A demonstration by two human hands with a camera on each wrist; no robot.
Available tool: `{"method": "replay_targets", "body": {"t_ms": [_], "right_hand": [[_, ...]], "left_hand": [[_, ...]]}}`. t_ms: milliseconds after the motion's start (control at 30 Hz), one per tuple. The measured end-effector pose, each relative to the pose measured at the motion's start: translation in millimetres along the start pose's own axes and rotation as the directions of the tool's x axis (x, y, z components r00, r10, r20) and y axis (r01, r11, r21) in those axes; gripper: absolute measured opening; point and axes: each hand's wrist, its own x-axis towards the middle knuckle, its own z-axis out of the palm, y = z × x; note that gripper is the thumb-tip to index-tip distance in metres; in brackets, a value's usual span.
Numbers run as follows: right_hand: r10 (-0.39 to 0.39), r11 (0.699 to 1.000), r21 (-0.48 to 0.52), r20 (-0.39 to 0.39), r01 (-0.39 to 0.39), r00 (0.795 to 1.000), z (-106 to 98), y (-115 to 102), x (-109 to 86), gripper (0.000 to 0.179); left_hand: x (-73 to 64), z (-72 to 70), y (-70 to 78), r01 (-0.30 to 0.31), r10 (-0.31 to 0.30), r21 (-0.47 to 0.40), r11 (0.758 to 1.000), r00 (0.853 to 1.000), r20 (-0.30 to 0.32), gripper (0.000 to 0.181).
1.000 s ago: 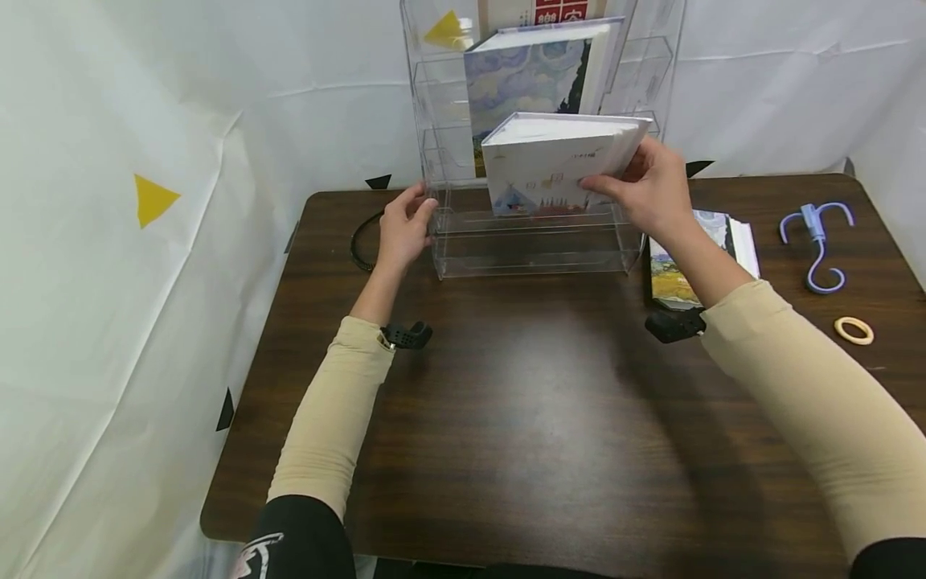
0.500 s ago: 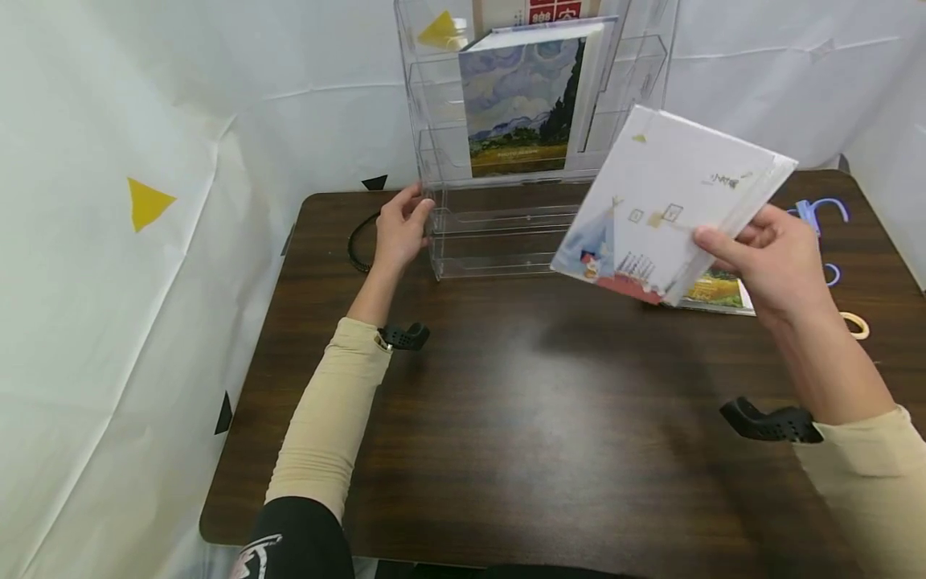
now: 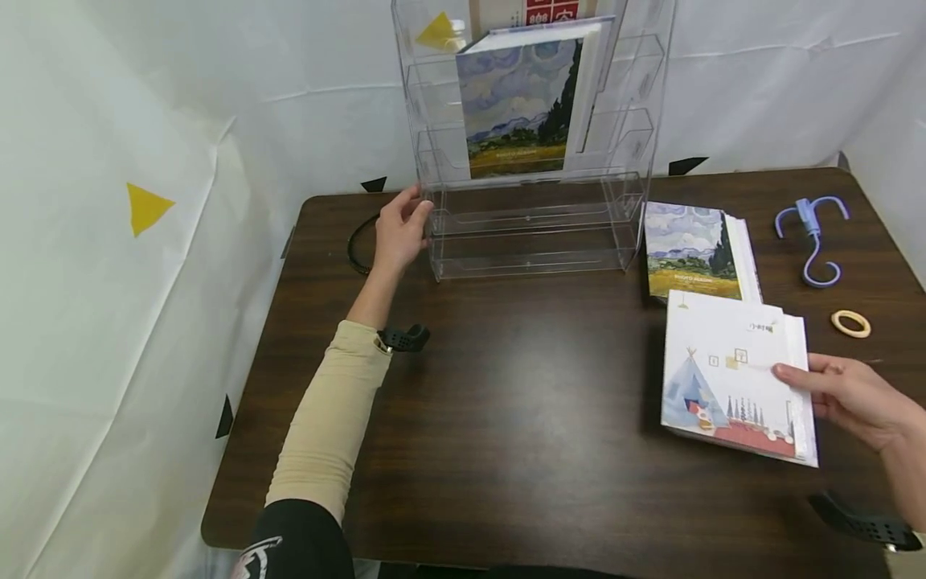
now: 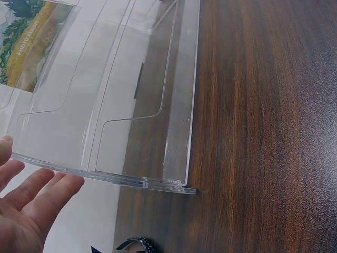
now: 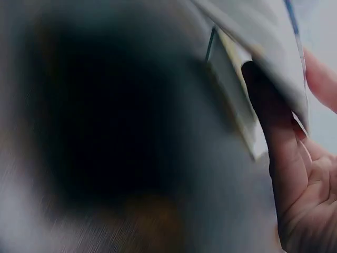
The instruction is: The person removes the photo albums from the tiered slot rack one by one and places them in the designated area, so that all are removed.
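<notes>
My right hand [image 3: 861, 398] pinches a white album [image 3: 741, 430] by its right edge, thumb on the cover. A tent is drawn on that cover. The album is held over the table's right side and overlaps the front of a landscape-painted photo album [image 3: 687, 245] in the head view. My left hand [image 3: 400, 232] is at the left side of a clear acrylic rack [image 3: 531, 264]; in the left wrist view its fingers [image 4: 50, 197] reach out fairly straight along the rack's edge. Another landscape photo album [image 3: 517, 112] stands in an upper tier. The right wrist view is badly blurred.
A blue hook hanger [image 3: 813, 241] and a pale ring [image 3: 850, 324] lie at the table's right. Behind the left hand is a black cord loop [image 3: 358, 245]. White sheeting [image 3: 304, 121] hangs behind and left of the brown table [image 3: 506, 450].
The white album has come out of the rack's front and moved right and toward me in my right hand, turning more face up. My left hand has stayed at the rack's side.
</notes>
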Motion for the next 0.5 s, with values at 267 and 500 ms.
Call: {"method": "replay_targets", "body": {"t_ms": [267,500], "right_hand": [[0.111,0.990,-0.089,-0.032,-0.113,0.993,-16,22,4.7,0.021],[0.127,0.979,-0.153,-0.048,-0.133,0.991,-19,24,6.6,0.020]], "left_hand": [[1.7,-1.4,-1.2,0.021,-0.021,-0.011,1.000,1.000,0.004,0.048],[0.5,-0.3,-1.4,0.029,-0.029,-0.012,1.000,1.000,0.002,0.047]]}}
